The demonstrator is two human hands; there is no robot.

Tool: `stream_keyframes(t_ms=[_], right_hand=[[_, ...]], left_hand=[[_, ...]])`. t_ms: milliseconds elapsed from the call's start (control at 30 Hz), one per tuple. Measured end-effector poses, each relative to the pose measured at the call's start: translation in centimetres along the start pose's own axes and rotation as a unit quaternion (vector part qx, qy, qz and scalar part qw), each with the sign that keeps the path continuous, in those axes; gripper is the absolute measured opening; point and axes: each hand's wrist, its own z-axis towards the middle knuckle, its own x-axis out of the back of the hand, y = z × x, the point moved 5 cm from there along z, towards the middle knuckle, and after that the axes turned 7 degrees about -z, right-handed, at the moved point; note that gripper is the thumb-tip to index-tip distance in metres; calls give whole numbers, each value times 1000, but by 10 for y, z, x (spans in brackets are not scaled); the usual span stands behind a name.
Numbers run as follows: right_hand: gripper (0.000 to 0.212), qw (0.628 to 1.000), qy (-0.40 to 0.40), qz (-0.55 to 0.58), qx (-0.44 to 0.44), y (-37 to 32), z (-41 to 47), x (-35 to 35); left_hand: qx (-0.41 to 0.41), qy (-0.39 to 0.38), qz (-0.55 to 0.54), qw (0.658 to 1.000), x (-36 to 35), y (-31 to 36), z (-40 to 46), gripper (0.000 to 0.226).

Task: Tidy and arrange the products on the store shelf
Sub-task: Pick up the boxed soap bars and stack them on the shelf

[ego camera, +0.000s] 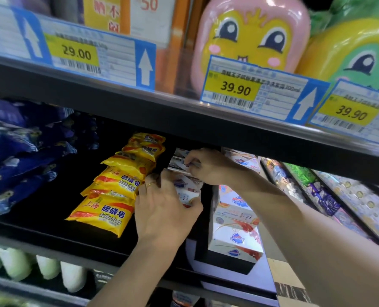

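Dark shelf [51, 220], glossy rectangular soap boxes [187, 187]

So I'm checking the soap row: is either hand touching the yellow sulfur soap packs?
No, both the left hand and right hand grip white soap boxes beside the yellow packs.

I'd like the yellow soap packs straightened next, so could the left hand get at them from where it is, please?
Probably yes: the soap packs lie just beside the left hand with nothing between, but it first has to let go of the white box.

Both hands [175, 191] gripping white soap boxes [187, 187] beside yellow soap packs [117, 185].
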Motion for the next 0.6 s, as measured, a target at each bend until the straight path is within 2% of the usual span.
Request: stream_keyframes(t_ms=[67,200,300,400,600], right_hand=[[36,1000,-12,-3,-8,1,1,-2],[64,999,-30,-30,-7,-4,0,-3],[75,998,-27,-59,0,-12,-1,-3],[78,998,-26,-61,-15,-17,-2,-2],[72,991,0,-133,-12,-23,-16,-6]], left_hand=[[3,-4,-23,1000,6,-5,-3,89],[1,5,-37,999,24,-12,-16,76],[-9,4,-44,999,33,-18,-28,74],[-12,3,-48,999,39,-22,-40,78],[-27,-35,-45,998,39,-25,-63,83]])
